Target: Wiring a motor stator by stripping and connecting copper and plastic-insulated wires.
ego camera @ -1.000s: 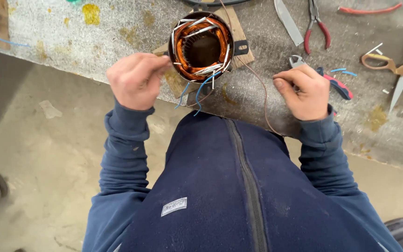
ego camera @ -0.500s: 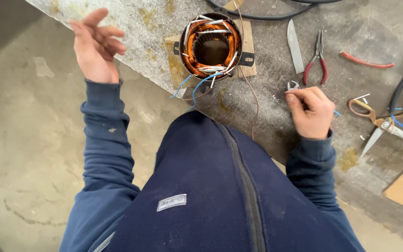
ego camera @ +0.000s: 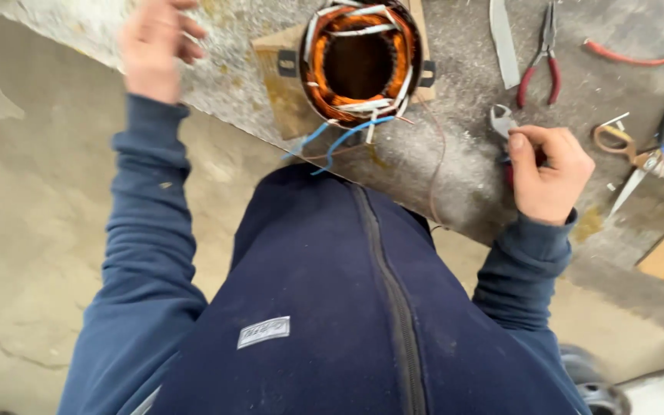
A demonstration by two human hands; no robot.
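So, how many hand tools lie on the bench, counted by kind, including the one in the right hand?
Pliers: 2, one free, one in the right hand
Scissors: 1
Blade: 1
Total: 4

On the workbench (ego camera: 463,177) the stator (ego camera: 360,65) sits left of the pliers (ego camera: 539,50) — scissors (ego camera: 639,154) farther right.

We see the left hand (ego camera: 155,48) raised at the upper left, fingers curled and blurred, its grip empty. The right hand (ego camera: 549,173) sits lower, fingers closed in a loose fist. Both arms wear blue sleeves.
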